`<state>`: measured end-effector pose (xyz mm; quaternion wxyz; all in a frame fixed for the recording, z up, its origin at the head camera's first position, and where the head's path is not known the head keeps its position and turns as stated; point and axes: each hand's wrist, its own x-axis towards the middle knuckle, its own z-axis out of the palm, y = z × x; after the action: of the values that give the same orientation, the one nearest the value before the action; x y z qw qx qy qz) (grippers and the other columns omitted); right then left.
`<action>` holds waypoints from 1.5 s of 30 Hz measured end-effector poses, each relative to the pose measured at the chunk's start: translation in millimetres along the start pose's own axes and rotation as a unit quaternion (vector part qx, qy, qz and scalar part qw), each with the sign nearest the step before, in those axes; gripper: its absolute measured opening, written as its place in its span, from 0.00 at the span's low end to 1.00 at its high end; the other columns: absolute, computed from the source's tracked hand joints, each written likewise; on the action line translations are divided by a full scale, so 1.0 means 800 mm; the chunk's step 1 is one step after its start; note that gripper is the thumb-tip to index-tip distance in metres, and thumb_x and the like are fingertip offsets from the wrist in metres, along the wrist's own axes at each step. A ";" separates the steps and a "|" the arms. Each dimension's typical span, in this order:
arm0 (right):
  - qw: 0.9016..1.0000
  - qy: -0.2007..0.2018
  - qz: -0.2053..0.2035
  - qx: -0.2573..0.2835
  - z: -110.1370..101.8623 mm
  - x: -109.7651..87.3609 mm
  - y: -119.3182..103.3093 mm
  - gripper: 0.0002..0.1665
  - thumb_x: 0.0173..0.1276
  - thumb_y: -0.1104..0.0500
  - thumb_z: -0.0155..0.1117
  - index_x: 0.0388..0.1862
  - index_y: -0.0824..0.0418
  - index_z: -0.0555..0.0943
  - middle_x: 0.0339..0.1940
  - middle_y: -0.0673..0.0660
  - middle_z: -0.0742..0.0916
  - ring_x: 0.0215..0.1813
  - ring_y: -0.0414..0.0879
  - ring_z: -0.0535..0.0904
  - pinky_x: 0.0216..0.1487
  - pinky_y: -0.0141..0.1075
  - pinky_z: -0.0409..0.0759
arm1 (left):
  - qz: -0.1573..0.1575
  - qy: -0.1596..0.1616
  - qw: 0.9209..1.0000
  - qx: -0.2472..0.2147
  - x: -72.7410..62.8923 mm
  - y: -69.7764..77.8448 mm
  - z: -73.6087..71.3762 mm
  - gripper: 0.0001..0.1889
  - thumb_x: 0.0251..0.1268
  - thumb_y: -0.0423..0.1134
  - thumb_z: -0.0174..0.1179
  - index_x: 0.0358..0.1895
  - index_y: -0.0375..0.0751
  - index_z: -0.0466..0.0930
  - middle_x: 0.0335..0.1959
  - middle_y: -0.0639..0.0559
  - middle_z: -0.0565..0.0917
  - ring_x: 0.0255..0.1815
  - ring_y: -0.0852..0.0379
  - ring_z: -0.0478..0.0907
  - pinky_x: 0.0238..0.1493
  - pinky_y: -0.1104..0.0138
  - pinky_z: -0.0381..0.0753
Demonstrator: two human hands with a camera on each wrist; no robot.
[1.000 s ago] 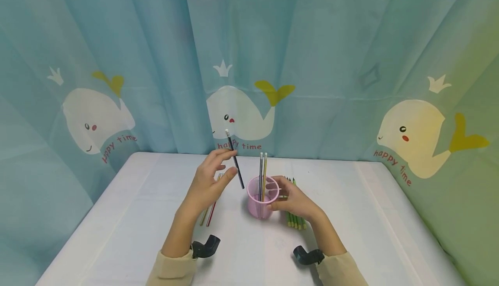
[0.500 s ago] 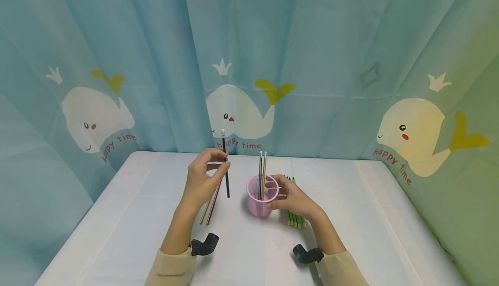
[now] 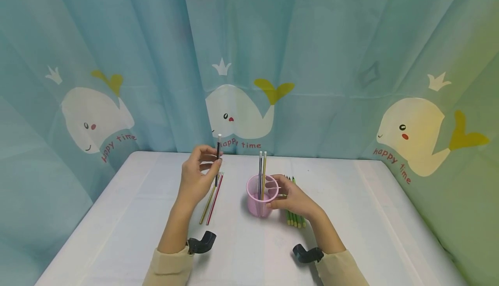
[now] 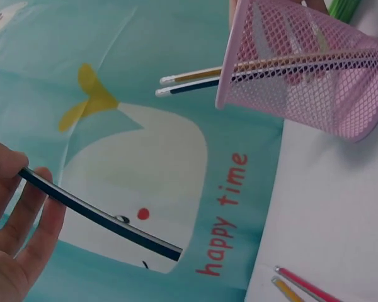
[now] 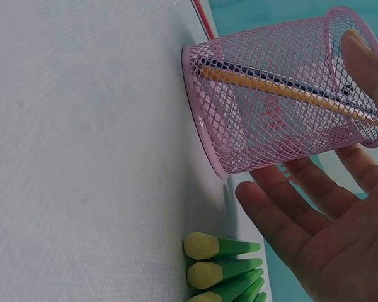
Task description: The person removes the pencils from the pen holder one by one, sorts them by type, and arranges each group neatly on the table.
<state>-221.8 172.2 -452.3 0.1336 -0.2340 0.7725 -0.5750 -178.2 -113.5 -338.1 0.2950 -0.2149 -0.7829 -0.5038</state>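
Observation:
Between thumb and fingers, my left hand point(image 3: 196, 180) pinches a dark pencil point(image 4: 107, 217), held up off the table with its white eraser end at the top in the head view. My right hand point(image 3: 295, 199) grips a pink mesh pencil holder point(image 5: 271, 141) from its right side, thumb near the rim and fingers curled along the wall. The holder stands upright on the table. Inside it lean a dark pencil point(image 3: 260, 164) and a gold pencil point(image 3: 265, 164), eraser ends up. Below the left hand, a red pencil point(image 3: 214, 201) and another gold pencil point(image 3: 208, 204) lie on the table.
Several green pencils point(image 3: 297, 220) with yellowish ends lie side by side, partly under the right hand. The white table point(image 3: 362, 234) meets a blue-green curtain point(image 3: 331, 60) printed with whales behind it.
My left hand has moved left with the dark pencil, away from the holder and towards the red and gold pencils. The pencil has turned closer to upright. My right hand and the holder stay put.

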 end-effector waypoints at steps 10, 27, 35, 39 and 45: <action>1.000 -0.001 -0.004 0.002 0.000 0.000 0.001 0.43 0.58 0.60 0.76 0.70 0.60 0.67 0.66 0.66 0.77 0.66 0.63 0.74 0.65 0.49 0.78 | -0.042 0.010 0.999 0.010 -0.001 -0.049 0.000 0.19 0.64 0.22 0.62 0.58 0.33 0.73 0.47 0.37 0.84 0.44 0.43 0.84 0.43 0.80 0.81; 1.000 0.002 0.000 0.004 0.001 -0.001 0.000 0.44 0.56 0.60 0.78 0.70 0.55 0.68 0.66 0.63 0.78 0.66 0.61 0.75 0.64 0.48 0.78 | -0.089 0.000 0.995 0.037 -0.006 -0.092 -0.010 0.18 0.64 0.27 0.61 0.57 0.40 0.76 0.47 0.45 0.85 0.41 0.51 0.84 0.37 0.79 0.81; 1.000 0.004 0.008 0.000 0.002 -0.002 0.002 0.44 0.56 0.59 0.78 0.70 0.56 0.68 0.66 0.62 0.78 0.66 0.59 0.76 0.65 0.49 0.78 | -0.131 -0.016 0.990 0.049 -0.011 -0.105 -0.013 0.18 0.65 0.29 0.60 0.58 0.41 0.76 0.47 0.45 0.84 0.41 0.51 0.84 0.36 0.73 0.82; 1.000 0.007 0.010 -0.004 0.002 -0.001 0.003 0.45 0.55 0.59 0.79 0.70 0.57 0.68 0.65 0.62 0.78 0.66 0.59 0.75 0.65 0.48 0.78 | -0.153 -0.027 0.986 0.066 -0.013 -0.110 -0.013 0.18 0.66 0.30 0.60 0.59 0.41 0.76 0.48 0.44 0.84 0.42 0.50 0.84 0.37 0.69 0.82; 1.000 0.009 0.008 -0.005 0.002 -0.001 0.001 0.45 0.55 0.58 0.79 0.70 0.57 0.68 0.66 0.62 0.78 0.66 0.60 0.75 0.65 0.48 0.77 | -0.181 -0.045 0.979 0.081 -0.016 -0.121 -0.012 0.19 0.67 0.31 0.60 0.60 0.43 0.76 0.48 0.44 0.85 0.43 0.49 0.84 0.35 0.66 0.81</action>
<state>-220.6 171.5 -453.7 0.1300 -0.2231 0.7781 -0.5726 -227.9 -161.4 -407.5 0.1804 -0.0677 -0.8594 -0.4736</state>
